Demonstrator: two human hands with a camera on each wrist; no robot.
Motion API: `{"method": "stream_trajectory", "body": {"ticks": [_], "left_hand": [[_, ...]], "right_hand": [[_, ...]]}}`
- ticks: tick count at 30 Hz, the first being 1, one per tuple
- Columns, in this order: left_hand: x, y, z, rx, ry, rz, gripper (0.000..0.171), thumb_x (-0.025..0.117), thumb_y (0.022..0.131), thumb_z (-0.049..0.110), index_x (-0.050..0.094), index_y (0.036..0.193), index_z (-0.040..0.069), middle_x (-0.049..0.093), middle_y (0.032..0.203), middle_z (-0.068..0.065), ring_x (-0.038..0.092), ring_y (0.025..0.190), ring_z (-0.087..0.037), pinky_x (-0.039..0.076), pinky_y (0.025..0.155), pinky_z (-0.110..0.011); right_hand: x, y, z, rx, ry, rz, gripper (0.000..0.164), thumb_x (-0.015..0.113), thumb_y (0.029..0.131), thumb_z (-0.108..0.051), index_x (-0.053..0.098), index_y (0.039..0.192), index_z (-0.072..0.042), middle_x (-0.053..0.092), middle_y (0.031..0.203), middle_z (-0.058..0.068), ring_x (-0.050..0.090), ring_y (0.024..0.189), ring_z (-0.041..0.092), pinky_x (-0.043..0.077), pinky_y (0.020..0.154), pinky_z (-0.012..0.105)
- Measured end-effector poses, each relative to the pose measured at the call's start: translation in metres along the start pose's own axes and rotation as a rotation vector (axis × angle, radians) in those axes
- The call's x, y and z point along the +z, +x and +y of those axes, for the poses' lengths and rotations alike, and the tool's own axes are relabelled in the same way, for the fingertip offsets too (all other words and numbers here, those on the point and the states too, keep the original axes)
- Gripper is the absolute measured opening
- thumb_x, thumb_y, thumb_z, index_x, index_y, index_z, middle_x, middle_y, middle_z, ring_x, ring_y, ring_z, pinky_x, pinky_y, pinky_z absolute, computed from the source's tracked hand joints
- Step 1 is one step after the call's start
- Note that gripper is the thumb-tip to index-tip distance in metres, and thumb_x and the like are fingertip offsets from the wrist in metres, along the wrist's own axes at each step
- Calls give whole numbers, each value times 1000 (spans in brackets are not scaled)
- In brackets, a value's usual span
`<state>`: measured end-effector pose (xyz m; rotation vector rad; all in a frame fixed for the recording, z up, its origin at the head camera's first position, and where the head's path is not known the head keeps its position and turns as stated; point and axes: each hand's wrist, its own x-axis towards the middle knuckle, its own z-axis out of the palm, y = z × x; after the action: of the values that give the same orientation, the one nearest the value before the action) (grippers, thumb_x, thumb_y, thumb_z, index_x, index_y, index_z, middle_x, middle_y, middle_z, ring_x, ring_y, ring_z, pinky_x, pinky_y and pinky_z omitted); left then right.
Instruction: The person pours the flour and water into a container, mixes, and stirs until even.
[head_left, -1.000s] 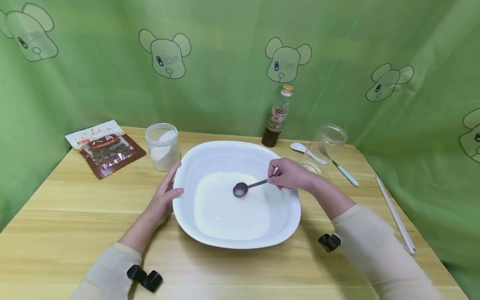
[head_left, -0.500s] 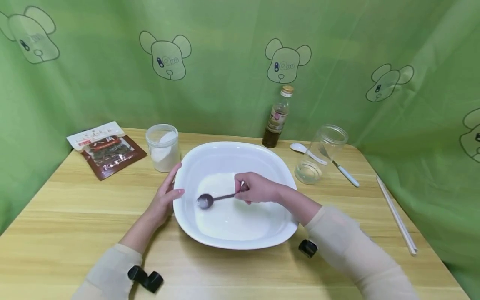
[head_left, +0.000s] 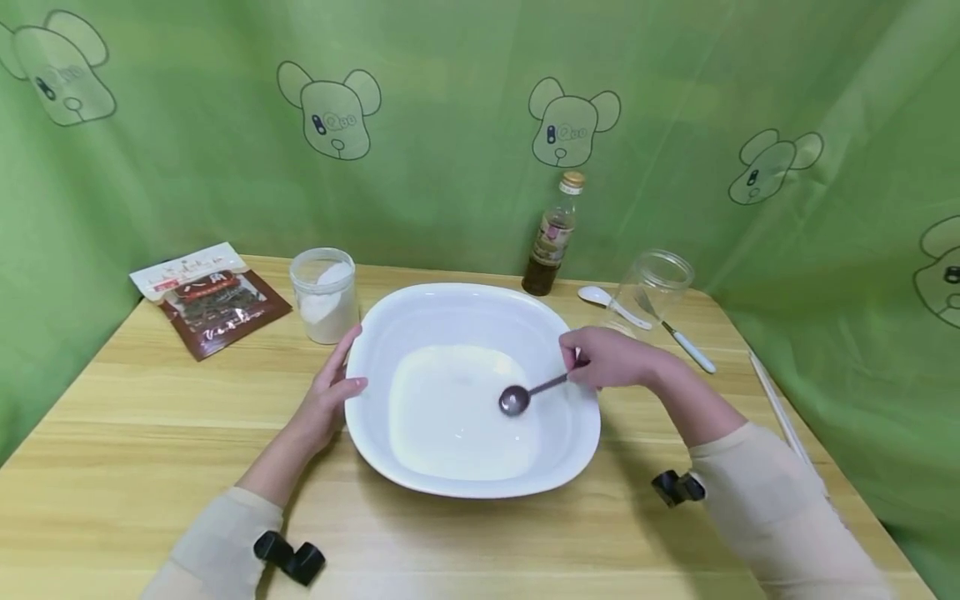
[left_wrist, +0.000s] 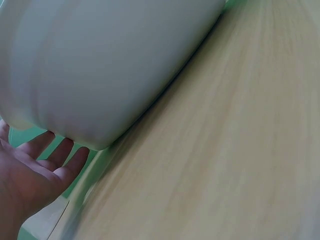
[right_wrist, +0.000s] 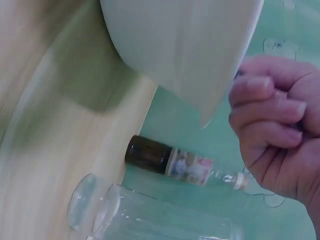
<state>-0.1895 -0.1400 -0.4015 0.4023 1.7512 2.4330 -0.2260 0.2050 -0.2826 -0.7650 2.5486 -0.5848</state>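
Observation:
A large white basin (head_left: pixel 461 310) stands on the table, with glints on a paler, liquid-looking area at its bottom. My left hand (head_left: pixel 324 400) holds its left side, thumb over the rim; in the left wrist view, fingertips (left_wrist: pixel 75 162) touch the outer wall. My right hand (head_left: pixel 611 357) pinches the handle of a dark round-bowled spoon (head_left: pixel 514 401) over the basin's right half. Something pale or shiny shows in the spoon. Whether it touches the basin's contents, I cannot tell. In the right wrist view, curled fingers (right_wrist: pixel 270 110) appear beside the basin wall (right_wrist: pixel 185 45), the spoon mostly hidden.
Behind the basin stand a jar of white powder (head_left: pixel 325 304) and a bottle of dark liquid (head_left: pixel 550 242). A brown packet (head_left: pixel 217 304) lies far left. At right are a clear jar (head_left: pixel 656 283), a white spoon (head_left: pixel 596 294), a white-handled utensil (head_left: pixel 693 352) and white sticks (head_left: pixel 776 404).
My right hand with the dark spoon swept left across the basin, then back right, ending slightly farther right than at first. The left hand and basin have stayed in place.

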Motion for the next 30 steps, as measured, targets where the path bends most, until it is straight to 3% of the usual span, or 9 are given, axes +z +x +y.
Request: {"method": "stream_trajectory", "body": {"ticks": [3, 9, 12, 15, 19, 24, 27, 30], "left_hand": [[0, 0, 0, 0, 1, 2, 72, 44, 76, 3, 13, 139, 17, 31, 125, -29, 51, 96, -30, 49, 72, -41], [0, 1, -1, -6, 9, 4, 72, 45, 76, 4, 14, 139, 19, 31, 126, -27, 51, 95, -29, 50, 70, -39], [0, 1, -1, -2, 10, 6, 72, 44, 76, 4, 14, 139, 19, 32, 126, -27, 51, 96, -30, 50, 70, -40], [-1, 1, -2, 3, 3, 4, 72, 44, 76, 3, 14, 139, 18, 32, 125, -29, 51, 95, -32, 49, 70, -41], [-1, -1, -3, 7, -4, 2, 71, 43, 76, 4, 13, 139, 18, 31, 126, -28, 51, 96, -31, 49, 72, -41], [-1, -1, -2, -2, 0, 5, 71, 43, 76, 4, 13, 139, 19, 30, 127, -28, 52, 95, -28, 50, 71, -39], [-1, -1, -2, -8, 5, 7, 71, 43, 76, 3, 13, 139, 19, 31, 126, -28, 52, 95, -30, 49, 70, -41], [-2, 0, -1, -12, 9, 3, 72, 44, 77, 3, 13, 139, 19, 31, 126, -28, 50, 97, -32, 48, 71, -43]], "right_hand": [[0, 14, 5, 39, -57, 112, 9, 55, 75, -1, 49, 71, -7, 48, 60, 3, 44, 50, 14, 40, 46, 26], [15, 55, -6, 16, -45, 218, 9, 58, 74, -4, 49, 71, -5, 50, 65, 4, 45, 61, 17, 41, 55, 28], [27, 72, -16, -4, 42, 208, 10, 58, 75, -4, 49, 71, -5, 51, 67, 5, 46, 62, 16, 42, 56, 27], [41, 80, -26, -7, 184, 120, 9, 57, 77, -2, 49, 73, -3, 52, 64, 5, 45, 56, 13, 40, 51, 23], [51, 71, -36, -65, 245, -24, 9, 55, 78, 0, 48, 73, -4, 45, 54, 2, 39, 48, 9, 33, 45, 19], [44, 40, -39, -168, 114, -139, 13, 54, 77, -1, 45, 70, -8, 38, 52, -5, 35, 48, 6, 32, 48, 19], [32, 19, -34, -176, 35, -155, 14, 53, 76, 0, 45, 69, -9, 37, 53, -6, 35, 50, 7, 33, 50, 20], [20, 4, -25, -146, -24, -102, 14, 52, 74, 1, 45, 68, -9, 38, 54, -4, 36, 51, 9, 34, 49, 21]]}}
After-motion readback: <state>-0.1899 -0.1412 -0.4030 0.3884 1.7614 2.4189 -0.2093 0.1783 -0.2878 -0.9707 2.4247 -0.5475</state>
